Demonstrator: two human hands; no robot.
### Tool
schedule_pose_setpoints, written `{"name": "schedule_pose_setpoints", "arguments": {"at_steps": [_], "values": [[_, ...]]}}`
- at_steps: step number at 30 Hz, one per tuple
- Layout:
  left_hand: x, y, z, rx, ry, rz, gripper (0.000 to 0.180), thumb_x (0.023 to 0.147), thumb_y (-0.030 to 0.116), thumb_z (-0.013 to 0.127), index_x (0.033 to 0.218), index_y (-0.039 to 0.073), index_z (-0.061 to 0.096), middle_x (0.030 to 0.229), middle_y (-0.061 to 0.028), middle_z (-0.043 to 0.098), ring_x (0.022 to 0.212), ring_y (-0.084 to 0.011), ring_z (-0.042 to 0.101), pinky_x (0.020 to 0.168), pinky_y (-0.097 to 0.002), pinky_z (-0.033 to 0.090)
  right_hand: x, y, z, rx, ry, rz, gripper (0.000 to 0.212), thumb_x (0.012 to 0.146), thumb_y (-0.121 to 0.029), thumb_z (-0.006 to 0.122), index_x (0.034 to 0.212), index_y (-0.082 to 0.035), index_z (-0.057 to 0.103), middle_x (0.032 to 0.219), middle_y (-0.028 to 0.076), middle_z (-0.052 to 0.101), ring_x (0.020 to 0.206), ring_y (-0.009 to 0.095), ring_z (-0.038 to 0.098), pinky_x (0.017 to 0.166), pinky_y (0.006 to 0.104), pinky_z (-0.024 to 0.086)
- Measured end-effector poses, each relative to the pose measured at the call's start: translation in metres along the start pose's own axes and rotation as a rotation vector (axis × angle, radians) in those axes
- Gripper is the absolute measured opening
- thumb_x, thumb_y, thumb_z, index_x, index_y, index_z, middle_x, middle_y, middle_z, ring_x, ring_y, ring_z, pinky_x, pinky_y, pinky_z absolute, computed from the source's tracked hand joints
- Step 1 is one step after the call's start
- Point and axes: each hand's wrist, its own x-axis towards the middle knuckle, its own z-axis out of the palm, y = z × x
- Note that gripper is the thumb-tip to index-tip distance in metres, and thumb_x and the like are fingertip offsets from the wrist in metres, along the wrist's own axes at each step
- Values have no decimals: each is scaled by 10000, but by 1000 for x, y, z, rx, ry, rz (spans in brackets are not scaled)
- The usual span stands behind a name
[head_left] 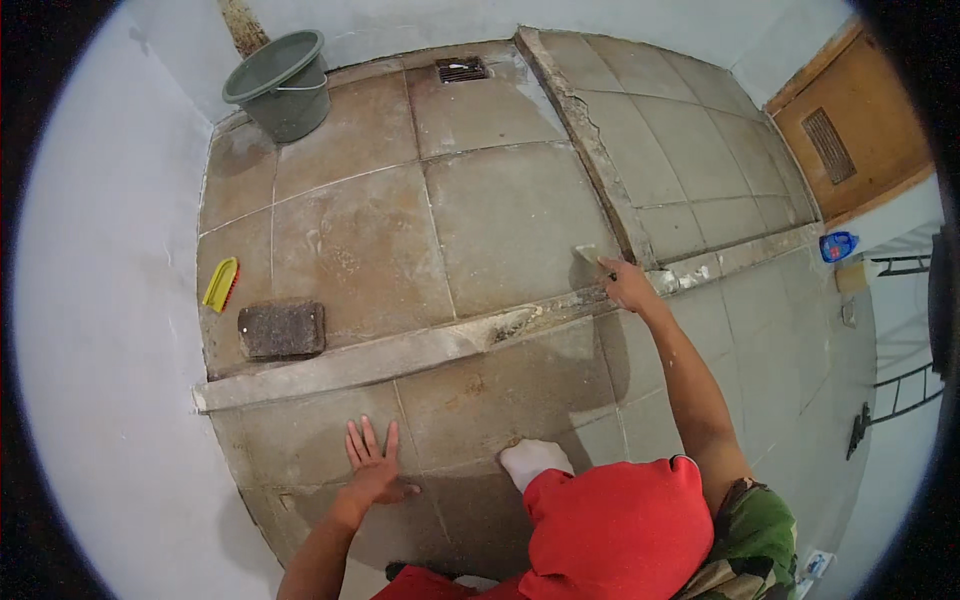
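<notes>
My left hand (372, 472) lies flat on the brownish floor tiles (490, 400) with its fingers spread and nothing in it. At the end of my outstretched right arm, my right hand (628, 286) grips a small scraper (586, 253). Its pale, flat blade points away from me over the tile, close to the corner where two raised ledges meet. My fingers hide most of the handle. The near ledge (430, 350) runs across just in front of me, worn and whitish, with dark damaged patches.
Beyond the ledge at left are a dark block (282, 330) and a yellow brush (221, 284) with red bristles. A grey bucket (283, 85) stands in the far left corner, near a floor drain (461, 69). At right are a blue bottle (838, 246) and a wooden door (850, 130).
</notes>
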Motion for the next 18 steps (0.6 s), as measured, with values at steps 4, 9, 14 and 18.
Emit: {"name": "schedule_pose_setpoints", "arguments": {"at_steps": [4,9,14,18], "values": [[2,-2,2,26,-2,-19,1392,708,576,826,1567,42,-129,1488,-435,-292,1360,-629,-289,1104,-694,-121,6,-9,-10,-155,-172,-111,491,879,-213,634,1356,-105,596,1197,288,638,1110,419,628,983,429,487],[0,-7,5,22,43,3,1403,694,586,829,1567,32,-118,1487,-441,-285,1356,-635,-288,1098,-700,-119,77,-38,19,-274,-282,-207,486,848,-171,601,1321,-57,605,1198,295,630,1083,448,620,955,470,495],[13,3,4,52,6,-21,1384,704,597,814,1570,30,-104,1489,-447,-271,1359,-636,-283,1099,-697,-120,119,-55,45,-36,126,-100,432,828,-163,600,1244,-53,643,1090,272,671,1001,452,647,888,492,517],[4,-5,7,46,-1,-49,1376,705,604,804,1572,39,-103,1491,-455,-250,1367,-634,-270,1103,-691,-123,71,-109,51,109,148,-10,457,824,-155,593,1269,-53,623,1012,270,692,972,444,664,881,512,519]]}}
